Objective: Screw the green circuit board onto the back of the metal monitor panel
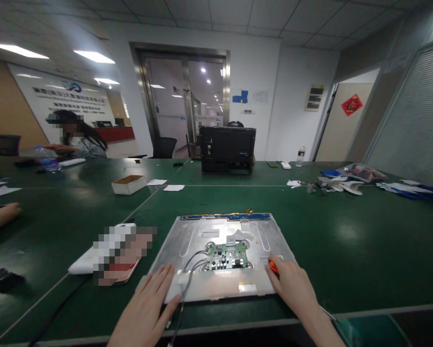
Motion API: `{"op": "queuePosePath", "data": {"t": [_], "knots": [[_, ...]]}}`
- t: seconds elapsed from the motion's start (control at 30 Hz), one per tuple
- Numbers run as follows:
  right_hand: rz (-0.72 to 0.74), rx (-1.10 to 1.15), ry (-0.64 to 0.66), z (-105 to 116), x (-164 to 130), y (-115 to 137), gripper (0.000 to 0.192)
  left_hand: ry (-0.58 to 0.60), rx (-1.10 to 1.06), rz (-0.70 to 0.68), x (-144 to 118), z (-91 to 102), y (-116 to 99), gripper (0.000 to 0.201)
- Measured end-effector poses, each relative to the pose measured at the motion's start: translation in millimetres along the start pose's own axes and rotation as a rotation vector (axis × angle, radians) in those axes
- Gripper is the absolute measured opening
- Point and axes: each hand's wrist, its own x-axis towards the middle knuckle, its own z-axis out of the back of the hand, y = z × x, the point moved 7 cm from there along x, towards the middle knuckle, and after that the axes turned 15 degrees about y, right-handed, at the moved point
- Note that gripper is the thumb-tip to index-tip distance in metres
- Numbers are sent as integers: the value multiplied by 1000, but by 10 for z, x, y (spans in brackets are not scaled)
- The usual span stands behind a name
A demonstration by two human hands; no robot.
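Resting flat with fingers spread and gripping nothing, the left hand (pixel 149 308) presses on the near-left corner of the metal panel (pixel 219 236), fingertips touching the white strip along its near edge. The right hand (pixel 292 286) sits at the panel's near-right corner, fingers curled around an orange-handled tool (pixel 273 266), likely a screwdriver; only the orange tip shows past the knuckles, so the working end can't be made out.

The panel lies face-down on the green table (pixel 346 250), near its front edge. A green circuit board (pixel 226 256) is mounted at the panel's near-centre, between both hands. Grey cables (pixel 192 267) run from the board's left side toward the left hand and off the near edge. A blue strip (pixel 225 217) lines the panel's far edge.

Left of the panel: a white device (pixel 84 262) partly hidden under a blurred patch. Further left, a black cap (pixel 1 277). Beyond the panel: a cardboard box (pixel 128 184), far-left; a black monitor back (pixel 227 149) standing upright, straight behind. Far-right of the panel: white and blue gloves (pixel 400 188) and a water bottle (pixel 300 155).

Another person (pixel 77 137) sits well beyond the panel's left side.
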Motion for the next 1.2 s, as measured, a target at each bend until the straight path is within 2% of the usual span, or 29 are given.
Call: {"op": "queuePosePath", "data": {"t": [0.2,0.33,0.43,0.53,0.7,0.87,1.0,1.2], "knots": [[17,-21,-45,44,-69,-21,30,27,-62,-10,42,11,-46,54],[-31,-76,-62,40,-119,-212,29,33,-84,-71,79,83,-213,55],[-107,-114,-39,72,-152,-416,28,68,-110,-162,134,103,-389,58],[-211,-128,-45,212,-151,-584,29,123,-153,-224,208,78,-568,59],[-308,-24,-135,477,61,-760,50,149,-239,-319,372,26,-988,66],[-327,-13,-78,365,357,-1105,42,219,-262,-388,636,-153,-1452,76],[-321,-18,-91,265,390,-1458,36,269,-279,-412,825,-274,-1708,80],[-266,-50,-117,340,356,-1718,28,338,-363,-392,991,-204,-1961,83]]}}
